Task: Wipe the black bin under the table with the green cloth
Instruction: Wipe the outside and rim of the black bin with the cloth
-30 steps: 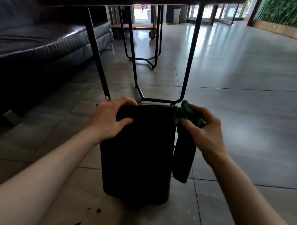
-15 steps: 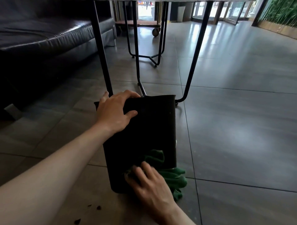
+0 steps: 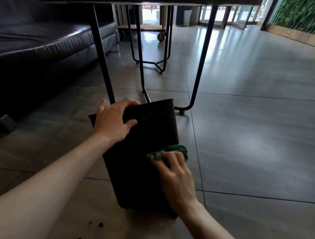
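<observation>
The wiping step looks to be going on right now. The bin (image 3: 144, 153) stands on the floor (image 3: 247, 136) in the lower middle of the frame, tipped a little to the left, just in front of the thin black table legs (image 3: 201, 56). The table top (image 3: 153, 1) is a dark strip along the top edge.

The left hand (image 3: 114, 122) grips the top rim of the bin at its left corner. The fingers curl over the rim and the thumb lies on the near side, so this hand is closed on the bin and holds it steady.

The right hand (image 3: 175, 177) is low in the frame, right of the middle. It lies flat on the near side of the bin, close to the right edge, and it presses the cloth (image 3: 177, 150) against the wall. The cloth is bunched up under the fingertips and pokes out above them. This hand is blurry, so I cannot tell how tight the hold is, but it is pushing on the cloth.

The next move should be to rub the cloth over more of this side, up toward the rim and across to the left. The left hand needs to hold firm, or the bin may slide or tip.

A dark sofa (image 3: 42, 42) sits in the upper left. A few small crumbs (image 3: 100, 224) lie on the floor at the bottom.
</observation>
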### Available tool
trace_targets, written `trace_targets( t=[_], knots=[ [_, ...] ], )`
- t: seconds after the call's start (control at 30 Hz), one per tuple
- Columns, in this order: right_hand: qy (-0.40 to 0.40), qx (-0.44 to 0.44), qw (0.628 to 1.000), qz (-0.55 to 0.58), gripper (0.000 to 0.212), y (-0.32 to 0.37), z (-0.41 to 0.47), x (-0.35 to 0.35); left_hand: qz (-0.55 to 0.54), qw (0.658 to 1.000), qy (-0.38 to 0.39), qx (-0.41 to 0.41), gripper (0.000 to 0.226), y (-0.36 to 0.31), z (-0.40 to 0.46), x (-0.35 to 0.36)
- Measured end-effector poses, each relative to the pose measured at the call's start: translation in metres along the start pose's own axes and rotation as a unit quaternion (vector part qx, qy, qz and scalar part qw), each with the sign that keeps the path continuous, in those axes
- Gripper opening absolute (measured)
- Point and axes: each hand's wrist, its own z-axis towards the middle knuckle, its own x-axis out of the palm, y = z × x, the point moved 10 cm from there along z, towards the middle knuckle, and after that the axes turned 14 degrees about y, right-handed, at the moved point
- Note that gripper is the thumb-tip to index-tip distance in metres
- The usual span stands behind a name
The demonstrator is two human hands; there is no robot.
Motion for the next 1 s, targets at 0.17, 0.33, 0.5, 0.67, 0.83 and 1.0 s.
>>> trace_targets(
  t=[0.17,0.33,0.5,0.67,0.83,1.0],
  knots=[
    [0.088,-0.149,0.985,-0.02,0.022,0.056,-0.029,0.039,0.001,1.0,0.005,0.019,0.046,-0.008,0.0,0.003],
    [-0.09,0.175,0.954,0.224,0.042,-0.058,-0.008,-0.024,-0.011,0.999,0.024,0.022,0.045,-0.001,0.001,0.0],
    [-0.17,0.351,0.827,0.405,0.028,-0.164,-0.003,-0.075,-0.053,0.995,0.042,0.068,0.046,0.003,-0.012,-0.007],
    [0.091,0.244,0.917,0.302,0.069,-0.159,0.055,-0.086,-0.079,0.986,0.074,0.124,0.05,-0.002,-0.03,-0.009],
    [0.225,0.145,0.946,0.186,0.081,-0.124,0.067,-0.061,-0.108,0.972,0.143,0.154,0.048,-0.004,-0.042,-0.008],
    [0.237,0.102,0.942,0.214,0.061,-0.115,0.068,-0.059,-0.103,0.977,0.134,0.134,0.037,0.0,-0.048,-0.016]
  ],
)
